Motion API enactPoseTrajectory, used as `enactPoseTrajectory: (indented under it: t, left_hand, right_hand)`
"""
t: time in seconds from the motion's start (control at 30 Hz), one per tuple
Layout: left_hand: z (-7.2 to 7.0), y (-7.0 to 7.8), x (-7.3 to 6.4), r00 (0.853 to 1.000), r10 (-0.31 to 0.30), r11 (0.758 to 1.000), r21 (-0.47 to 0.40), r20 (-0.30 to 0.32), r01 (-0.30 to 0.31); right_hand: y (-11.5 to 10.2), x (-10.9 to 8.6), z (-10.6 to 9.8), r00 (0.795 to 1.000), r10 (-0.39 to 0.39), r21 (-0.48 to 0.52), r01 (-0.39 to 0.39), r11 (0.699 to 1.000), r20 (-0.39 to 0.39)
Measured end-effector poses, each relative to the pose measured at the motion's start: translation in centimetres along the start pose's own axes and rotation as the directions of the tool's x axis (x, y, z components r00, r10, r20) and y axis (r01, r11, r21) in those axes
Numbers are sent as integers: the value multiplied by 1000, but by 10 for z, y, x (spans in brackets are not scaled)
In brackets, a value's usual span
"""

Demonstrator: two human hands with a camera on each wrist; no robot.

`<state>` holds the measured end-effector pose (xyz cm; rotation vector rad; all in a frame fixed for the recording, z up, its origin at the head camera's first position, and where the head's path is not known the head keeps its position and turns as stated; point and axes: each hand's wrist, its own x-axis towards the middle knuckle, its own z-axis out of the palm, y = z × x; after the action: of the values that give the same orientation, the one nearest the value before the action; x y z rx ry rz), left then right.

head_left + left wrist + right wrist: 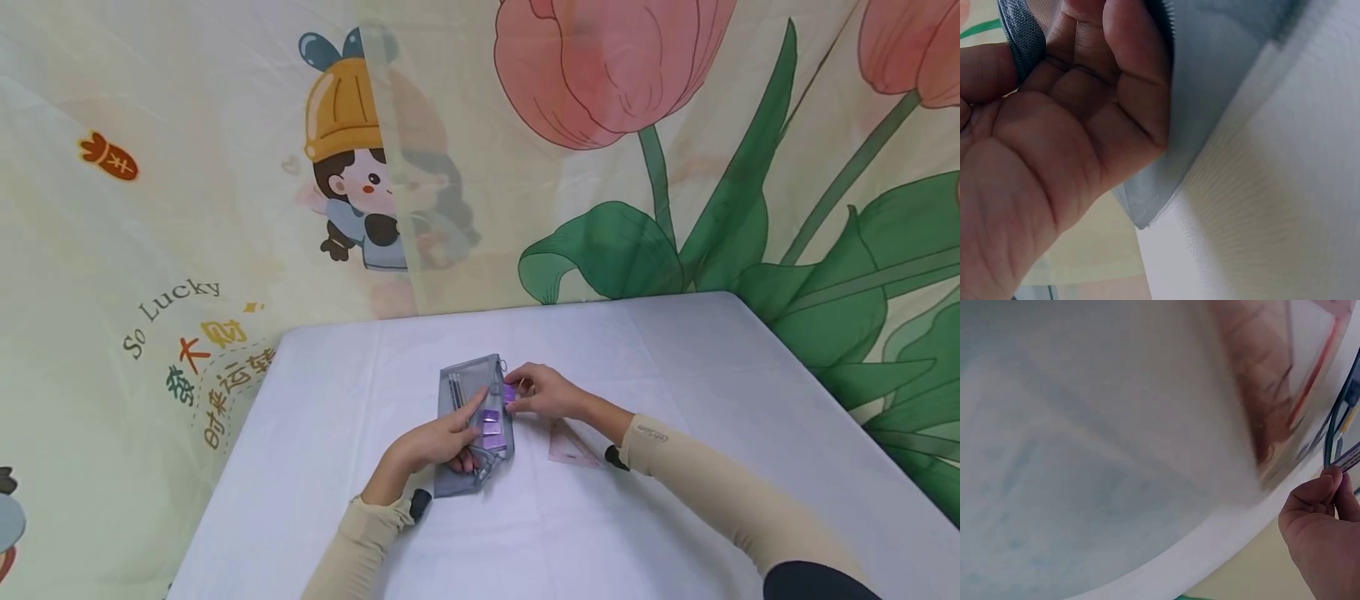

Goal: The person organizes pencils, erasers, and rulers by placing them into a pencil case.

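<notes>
A grey mesh pencil case point(468, 375) lies on the white table, with its zipper along the right side. Through the mesh show slim dark pencils point(456, 390) and several small purple blocks point(491, 428). My left hand point(435, 442) holds the case near its lower end, fingers curled at the zipper edge point(1022, 44) in the left wrist view. At the upper right edge of the case, my right hand point(551, 392) pinches a small purple eraser-like block point(510, 393) between thumb and fingers. The right wrist view shows only part of this block point(1350, 457).
A clear pinkish triangle ruler point(573, 448) lies on the table point(637, 350) under the right wrist. Behind the table hangs a printed cloth point(247, 167) with tulips and a cartoon figure. A blurred pale surface fills much of the right wrist view.
</notes>
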<state>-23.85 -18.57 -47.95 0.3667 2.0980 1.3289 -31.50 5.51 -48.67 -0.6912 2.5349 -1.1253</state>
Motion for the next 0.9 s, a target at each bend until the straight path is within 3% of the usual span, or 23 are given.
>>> enactPoseTrajectory:
  t: [0.13, 0.27, 0.63, 0.9]
  left_hand:
    - [0, 1, 0, 1000, 5, 1000, -3, 3, -5]
    - [-1, 1, 0, 1000, 14, 1000, -3, 13, -14]
    - [-2, -2, -1, 999, 27, 1000, -3, 31, -27]
    - [-2, -2, -1, 999, 30, 1000, -9, 36, -29]
  right_hand:
    - [-8, 5, 11, 999, -51, -24, 51, 998, -5]
    - [-16, 11, 20, 995, -85, -79, 80, 994, -61]
    - [-27, 20, 38, 983, 3, -150, -31, 988, -182]
    - [-29, 22, 43, 967, -3, -170, -42, 984, -255]
